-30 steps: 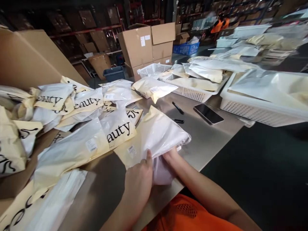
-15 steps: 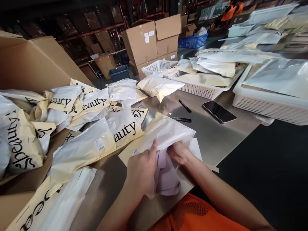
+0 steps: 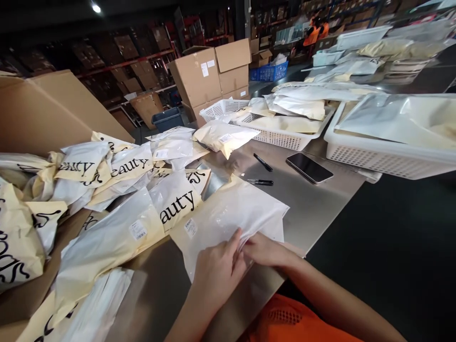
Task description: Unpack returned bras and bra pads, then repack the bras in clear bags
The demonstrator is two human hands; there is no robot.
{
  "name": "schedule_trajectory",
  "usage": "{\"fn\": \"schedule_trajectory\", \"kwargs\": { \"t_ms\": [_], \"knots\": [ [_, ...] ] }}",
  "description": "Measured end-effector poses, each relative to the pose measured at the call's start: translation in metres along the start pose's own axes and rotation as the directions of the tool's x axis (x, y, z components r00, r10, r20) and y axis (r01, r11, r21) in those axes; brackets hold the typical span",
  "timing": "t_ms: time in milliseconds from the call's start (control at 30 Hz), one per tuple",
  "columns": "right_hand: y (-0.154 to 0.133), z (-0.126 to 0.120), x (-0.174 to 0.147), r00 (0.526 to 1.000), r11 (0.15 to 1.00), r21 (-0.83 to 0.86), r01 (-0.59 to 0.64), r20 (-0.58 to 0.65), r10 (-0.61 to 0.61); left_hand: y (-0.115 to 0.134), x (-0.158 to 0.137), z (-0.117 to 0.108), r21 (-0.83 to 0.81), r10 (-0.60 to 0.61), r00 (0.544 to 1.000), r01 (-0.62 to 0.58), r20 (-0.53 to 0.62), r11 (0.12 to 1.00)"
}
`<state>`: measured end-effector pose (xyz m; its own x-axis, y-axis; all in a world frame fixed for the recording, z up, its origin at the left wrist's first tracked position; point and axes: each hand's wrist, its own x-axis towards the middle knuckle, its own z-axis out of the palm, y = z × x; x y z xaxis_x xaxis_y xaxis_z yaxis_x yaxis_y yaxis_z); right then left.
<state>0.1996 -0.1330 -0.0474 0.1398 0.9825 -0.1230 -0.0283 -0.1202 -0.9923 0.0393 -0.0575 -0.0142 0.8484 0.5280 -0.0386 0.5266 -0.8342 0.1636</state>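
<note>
A white and cream plastic mailing bag (image 3: 231, 209) with a barcode label (image 3: 190, 228) lies on the metal table in front of me. My left hand (image 3: 219, 268) grips the bag's near edge, its index finger pointing along the top. Close beside it, my right hand (image 3: 265, 249) has its fingers closed at the same edge; the fingertips are partly hidden. The mauve folded cloth does not show now. Past the bag lie two black pens (image 3: 262, 162) and a dark-screened phone (image 3: 309, 167).
Printed filled bags (image 3: 130, 161) are heaped at left in and by a large cardboard box (image 3: 60, 114). A stack of white bags (image 3: 99, 308) lies near left. White perforated baskets (image 3: 384, 159) with flat bags line the right. Behind stand cartons (image 3: 197, 78); people in orange vests (image 3: 311, 35) are far off.
The mauve cloth between my hands has gone out of sight at the bag's opening. Both hands have come together at the bag's near edge. The view has shifted slightly.
</note>
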Motion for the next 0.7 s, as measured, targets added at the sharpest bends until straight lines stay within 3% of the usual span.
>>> {"fn": "schedule_trajectory", "kwargs": {
  "t_ms": [67,100,133,167,200,233,267,300,333,433,500,600,700],
  "knots": [
    [0.000,-0.028,-0.014,0.993,0.988,-0.156,0.008,0.116,0.010,-0.006,-0.008,0.010,0.009,0.003,1.000,-0.003,0.028,1.000],
    [0.002,-0.045,-0.021,0.996,0.970,-0.241,-0.008,0.087,0.030,-0.007,-0.011,0.017,0.033,-0.004,0.999,0.002,0.051,0.999],
    [0.005,-0.066,-0.026,0.999,0.944,-0.327,-0.042,-0.042,0.029,-0.006,-0.013,0.024,0.061,-0.011,0.997,0.006,0.080,0.998],
    [0.009,-0.088,-0.029,0.967,0.908,-0.408,-0.094,-0.253,-0.014,-0.004,-0.014,0.031,0.088,-0.014,0.994,0.004,0.110,0.996],
    [0.014,-0.113,-0.030,0.854,0.863,-0.477,-0.165,-0.508,-0.117,-0.002,-0.014,0.039,0.113,-0.013,0.991,-0.003,0.136,0.994],
    [0.019,-0.138,-0.028,0.663,0.794,-0.555,-0.247,-0.694,-0.279,0.000,-0.014,0.046,0.133,-0.009,0.988,-0.012,0.156,0.991],
    [0.025,-0.163,-0.025,0.494,0.700,-0.626,-0.344,-0.755,-0.432,0.002,-0.013,0.054,0.147,-0.005,0.986,-0.020,0.168,0.989],
    [0.032,-0.186,-0.021,0.389,0.599,-0.666,-0.445,-0.746,-0.540,0.003,-0.013,0.061,0.157,-0.003,0.986,-0.024,0.167,0.987],
    [0.038,-0.208,-0.017,0.375,0.506,-0.686,-0.523,-0.718,-0.586,0.004,-0.013,0.068,0.163,-0.004,0.988,-0.021,0.154,0.986],
    [0.057,-0.251,-0.005,0.506,0.322,-0.702,-0.635,-0.693,-0.514,0.002,-0.014,0.084,0.149,-0.006,0.997,-0.006,0.083,0.989],
    [0.067,-0.261,-0.002,0.548,0.261,-0.713,-0.651,-0.679,-0.488,0.000,-0.016,0.092,0.134,-0.012,0.999,0.006,0.046,0.991],
    [0.075,-0.261,-0.004,0.478,0.268,-0.712,-0.649,-0.656,-0.584,0.000,-0.017,0.099,0.109,-0.038,0.999,0.036,0.013,0.993],
    [0.078,-0.260,-0.008,0.373,0.374,-0.670,-0.641,-0.698,-0.611,0.002,-0.017,0.103,0.092,-0.069,0.998,0.069,-0.010,0.993]
  ]
}}
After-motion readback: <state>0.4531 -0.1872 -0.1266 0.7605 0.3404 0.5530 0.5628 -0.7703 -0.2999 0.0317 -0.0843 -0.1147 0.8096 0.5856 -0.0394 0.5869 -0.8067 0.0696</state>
